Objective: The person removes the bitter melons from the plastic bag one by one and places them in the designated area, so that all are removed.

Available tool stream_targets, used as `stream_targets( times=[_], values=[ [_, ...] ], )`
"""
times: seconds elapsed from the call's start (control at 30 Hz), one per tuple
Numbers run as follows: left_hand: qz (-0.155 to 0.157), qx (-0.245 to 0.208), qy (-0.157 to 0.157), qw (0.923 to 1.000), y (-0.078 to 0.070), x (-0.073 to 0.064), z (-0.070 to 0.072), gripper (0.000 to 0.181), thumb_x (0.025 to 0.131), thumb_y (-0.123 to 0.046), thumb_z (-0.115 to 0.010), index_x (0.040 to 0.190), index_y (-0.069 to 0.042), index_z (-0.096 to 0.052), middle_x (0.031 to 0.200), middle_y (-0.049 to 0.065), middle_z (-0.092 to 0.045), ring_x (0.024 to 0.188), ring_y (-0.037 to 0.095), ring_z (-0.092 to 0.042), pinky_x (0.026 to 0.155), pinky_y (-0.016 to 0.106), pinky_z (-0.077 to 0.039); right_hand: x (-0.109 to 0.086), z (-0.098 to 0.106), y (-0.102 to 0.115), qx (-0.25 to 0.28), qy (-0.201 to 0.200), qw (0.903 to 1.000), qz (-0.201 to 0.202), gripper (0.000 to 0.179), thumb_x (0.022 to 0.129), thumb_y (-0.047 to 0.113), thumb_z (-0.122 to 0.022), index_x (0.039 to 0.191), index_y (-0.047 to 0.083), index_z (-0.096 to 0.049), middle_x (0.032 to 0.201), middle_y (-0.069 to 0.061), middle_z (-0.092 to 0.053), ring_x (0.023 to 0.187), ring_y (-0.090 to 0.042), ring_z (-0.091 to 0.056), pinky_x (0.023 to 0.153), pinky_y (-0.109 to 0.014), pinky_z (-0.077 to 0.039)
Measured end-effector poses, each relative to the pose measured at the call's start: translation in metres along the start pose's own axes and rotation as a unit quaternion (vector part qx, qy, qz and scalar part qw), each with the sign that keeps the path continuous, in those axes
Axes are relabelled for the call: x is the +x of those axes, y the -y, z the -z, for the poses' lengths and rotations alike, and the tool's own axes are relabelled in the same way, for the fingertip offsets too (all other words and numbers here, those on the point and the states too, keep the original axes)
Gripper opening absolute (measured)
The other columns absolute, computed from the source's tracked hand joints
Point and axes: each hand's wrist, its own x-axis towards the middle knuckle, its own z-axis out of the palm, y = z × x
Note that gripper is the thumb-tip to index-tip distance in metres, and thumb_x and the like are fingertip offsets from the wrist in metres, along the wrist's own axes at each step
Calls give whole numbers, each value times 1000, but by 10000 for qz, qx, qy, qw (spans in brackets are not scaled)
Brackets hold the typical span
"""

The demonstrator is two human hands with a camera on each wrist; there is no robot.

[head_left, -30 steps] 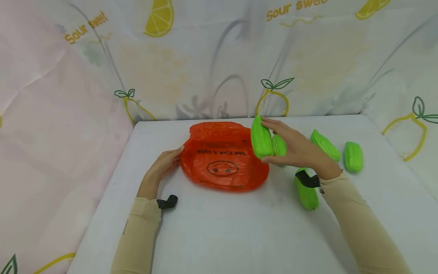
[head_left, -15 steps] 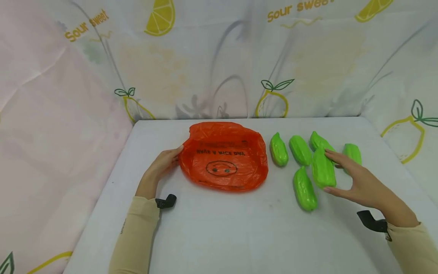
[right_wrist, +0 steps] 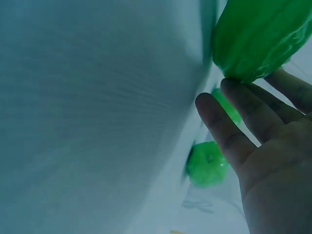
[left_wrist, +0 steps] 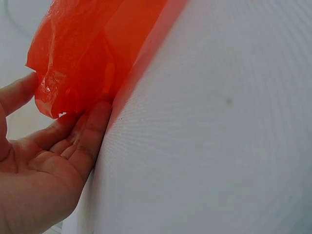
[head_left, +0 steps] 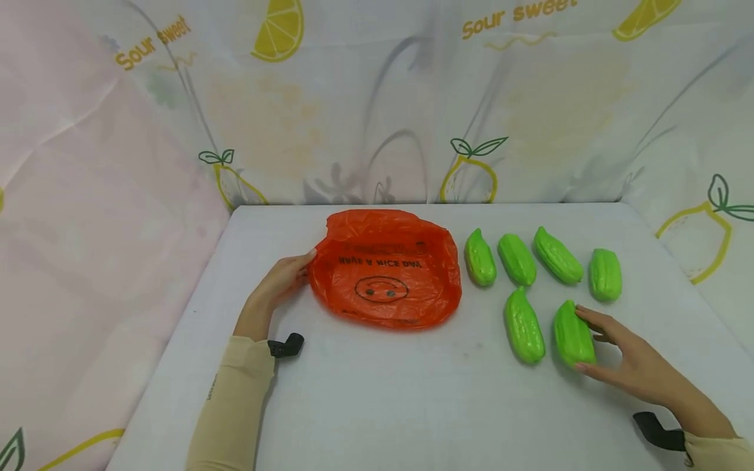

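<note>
My left hand (head_left: 283, 281) holds the left edge of a red plastic bag (head_left: 385, 314) with upside-down lettering and a printed face. In the left wrist view, the thumb touches one side of the red film (left_wrist: 97, 53) and the other fingers lie lower, near the tabletop. At the right, my right hand (head_left: 645, 366) pinches a green ridged vegetable (head_left: 573, 337), oblong and glossy, between thumb and fingertips. In the right wrist view, that vegetable (right_wrist: 263, 39) sits low at the table with fingertips at its end; the thumb is hidden.
Several similar green vegetables lie on the white table (head_left: 412, 405): one (head_left: 524, 326) just left of the held one, the others in a row behind, from beside the bag to the far right (head_left: 605, 275). A lemon-print cloth (head_left: 377, 98) stands behind.
My right hand has carried the green vegetable from beside the bag, rightward and toward me, down to the table's right side. The left hand and bag have hardly moved.
</note>
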Motion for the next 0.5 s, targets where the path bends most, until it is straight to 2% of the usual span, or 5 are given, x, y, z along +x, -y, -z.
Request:
stream_targets(
  times=[0.1, 0.2, 0.33, 0.5],
  values=[
    [40, 5, -21, 10000, 0, -1, -1, 62, 101, -42, -51, 142, 4, -46, 109, -6, -59, 99, 5, -54, 87, 13, -46, -3, -4, -3, 145, 6, 9999, 23, 94, 72, 7, -86, 150, 5, -34, 150, 25, -29, 127, 22, -29, 92, 3, -29],
    [99, 65, -49, 9999, 1, -1, -1, 63, 101, -43, -51, 143, 3, -45, 118, -2, -56, 103, 7, -53, 91, 15, -45, -2, -7, -6, 250, -27, 9995, 210, 98, 67, 5, -88, 149, 3, -34, 153, 17, -30, 130, 19, -29, 94, 2, -29],
    [155, 119, -52, 9998, 3, 0, 1, 65, 101, -45, -50, 146, 1, -42, 130, 5, -52, 109, 10, -50, 96, 17, -42, 0, -10, -8, 291, 131, 9986, 419, 104, 64, 7, -90, 150, 3, -31, 158, 6, -27, 137, 15, -24, 99, 1, -26],
    [171, 143, -55, 9997, 3, -1, 1, 66, 100, -46, -50, 145, 2, -43, 125, 3, -53, 107, 10, -50, 95, 18, -42, 0, -11, -6, 188, 284, 9987, 390, 107, 66, 10, -90, 152, 4, -27, 160, 4, -22, 139, 16, -16, 101, 2, -21]
  ],
)
